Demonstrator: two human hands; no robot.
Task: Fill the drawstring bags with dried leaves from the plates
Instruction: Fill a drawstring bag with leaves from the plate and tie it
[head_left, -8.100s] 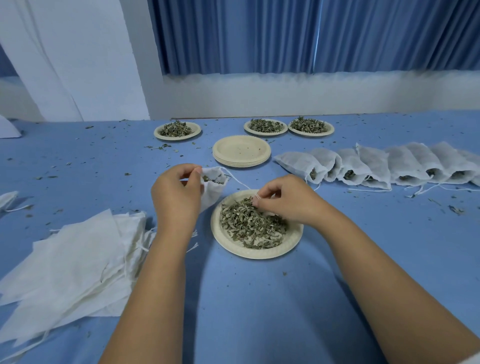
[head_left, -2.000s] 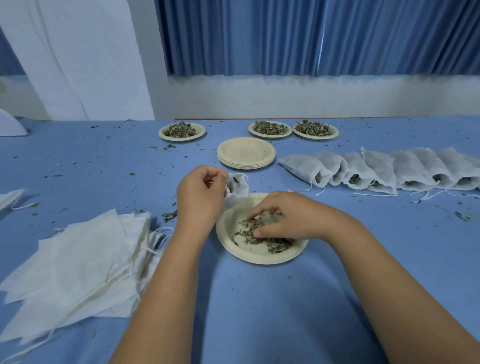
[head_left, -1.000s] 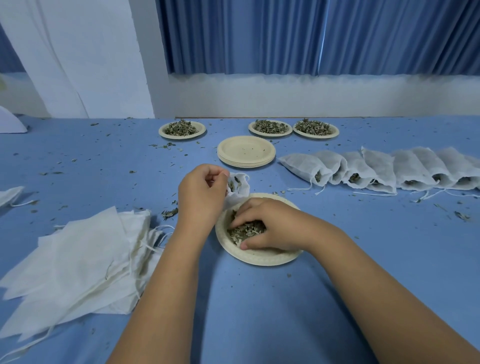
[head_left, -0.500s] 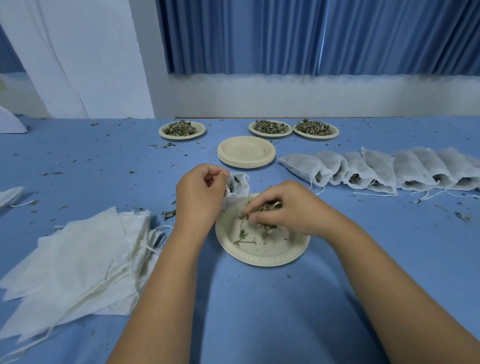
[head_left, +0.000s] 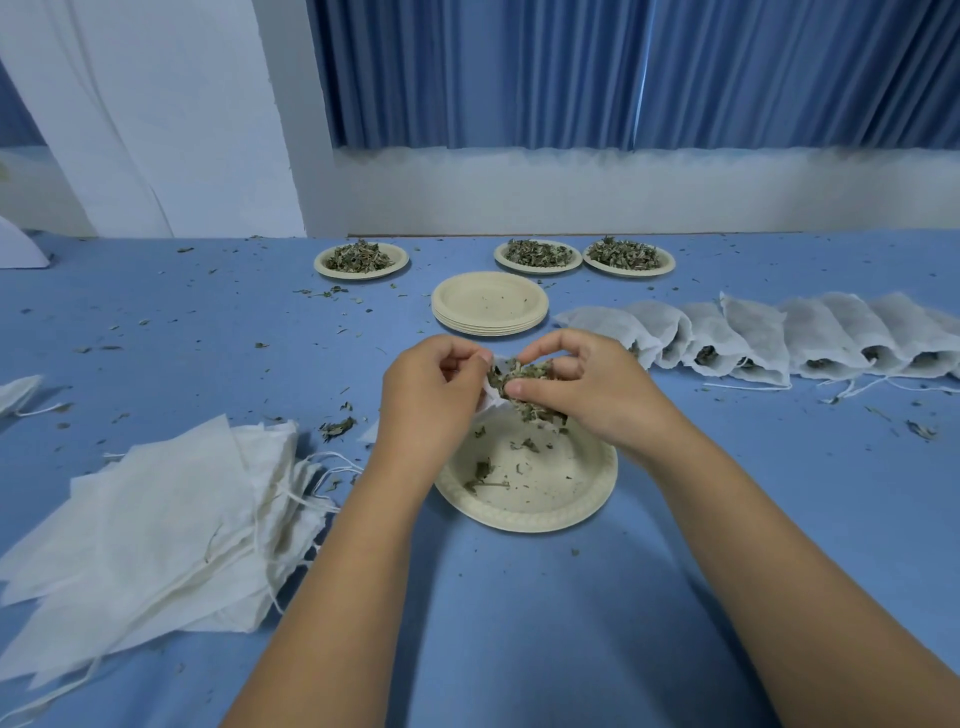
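i'd push this clump of dried leaves in with the bag mouth held right over the near-empty plate, so spills land there and not on the bench. left hand pinches the bag's rim, fingers curled, wrist raised over the plate's far edge. right hand has fingers bunched round the leaves, touching the mouth.
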